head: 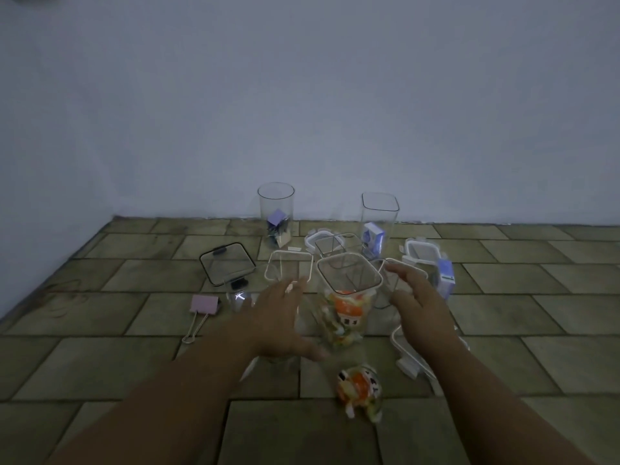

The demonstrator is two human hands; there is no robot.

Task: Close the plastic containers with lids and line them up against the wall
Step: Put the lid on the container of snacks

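Crowding the middle of the tiled floor (100, 364): clear containers (290, 270) packed close around the candy-filled container (349, 286), leaving only slits between. Lying across the near approach: a candy bag (360, 391), a white lid (412, 360), a binder clip (204, 305). Leaving open tile far left, far right, and along the wall (302, 95) left of the round container (275, 213).

- A plain, pale back wall (335, 95) fills the upper half of the view.
- A left wall (30, 196) of the same colour meets it in a corner.
- The floor (100, 364) has rectangular olive-brown tiles with dark joints, staggered like brickwork.
- The light is dim and bluish, with soft shadows.
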